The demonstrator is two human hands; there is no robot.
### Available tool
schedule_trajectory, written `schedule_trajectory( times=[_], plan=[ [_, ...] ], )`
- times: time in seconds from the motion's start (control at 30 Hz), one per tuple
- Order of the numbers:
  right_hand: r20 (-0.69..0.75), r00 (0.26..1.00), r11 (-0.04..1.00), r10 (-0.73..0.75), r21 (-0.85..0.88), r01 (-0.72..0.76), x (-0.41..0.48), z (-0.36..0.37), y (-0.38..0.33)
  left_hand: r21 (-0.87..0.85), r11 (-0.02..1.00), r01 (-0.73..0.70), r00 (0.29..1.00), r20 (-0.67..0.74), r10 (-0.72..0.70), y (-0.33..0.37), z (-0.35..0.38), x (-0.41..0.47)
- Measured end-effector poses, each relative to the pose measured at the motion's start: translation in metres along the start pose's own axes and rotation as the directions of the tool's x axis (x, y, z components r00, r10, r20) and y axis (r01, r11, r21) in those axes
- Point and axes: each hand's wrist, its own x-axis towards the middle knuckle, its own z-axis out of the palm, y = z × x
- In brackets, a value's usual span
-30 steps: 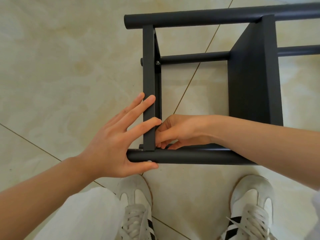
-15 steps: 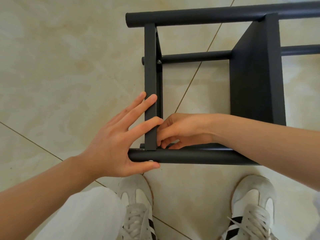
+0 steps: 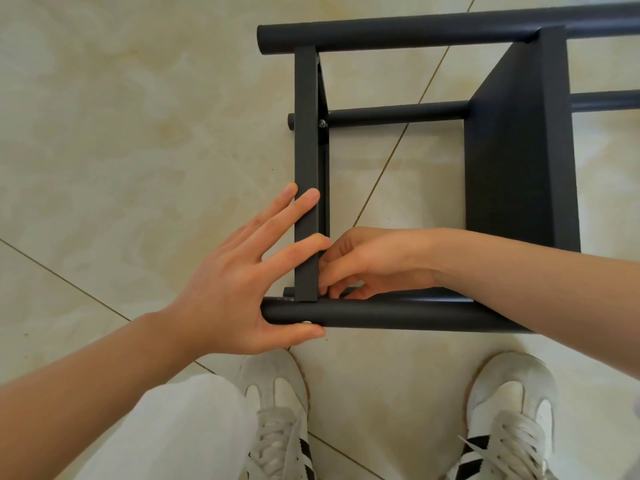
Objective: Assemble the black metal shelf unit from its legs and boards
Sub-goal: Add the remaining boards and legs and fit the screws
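The left hand (image 3: 235,282) is spread wide, with straight fingers pressed flat on the edge of a thin board (image 3: 306,133) and the thumb laid along the near leg (image 3: 398,315), just beside a small silver screw (image 3: 306,322). The right hand (image 3: 374,261) is tucked behind the same board at the corner, with fingers curled; what is pinched there cannot be seen. The shelf (image 3: 394,114) is laid on its side on the tiled floor (image 3: 138,133), just past two white shoes (image 3: 277,386). A second board (image 3: 519,150) is fixed farther right, and the far leg (image 3: 415,31) is seen at the top
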Motion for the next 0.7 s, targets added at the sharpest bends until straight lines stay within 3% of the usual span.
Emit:
schedule_trajectory(
  times=[0.23, 0.7],
  plan=[
    [-0.043, 0.999, 1.0, 0.01, -0.02, -0.011, 0.0049, 0.0062, 0.0009, -0.002, 1.0, 0.004, 1.0, -0.002, -0.004, 0.0001, 0.0004, 0.0005],
    [0.005, 0.999, 0.998, 0.033, 0.05, -0.033, 0.0032, 0.0037, 0.001, 0.003, 1.0, 0.011, 1.0, -0.003, -0.011, 0.0011, -0.0005, 0.0009]
  ],
)
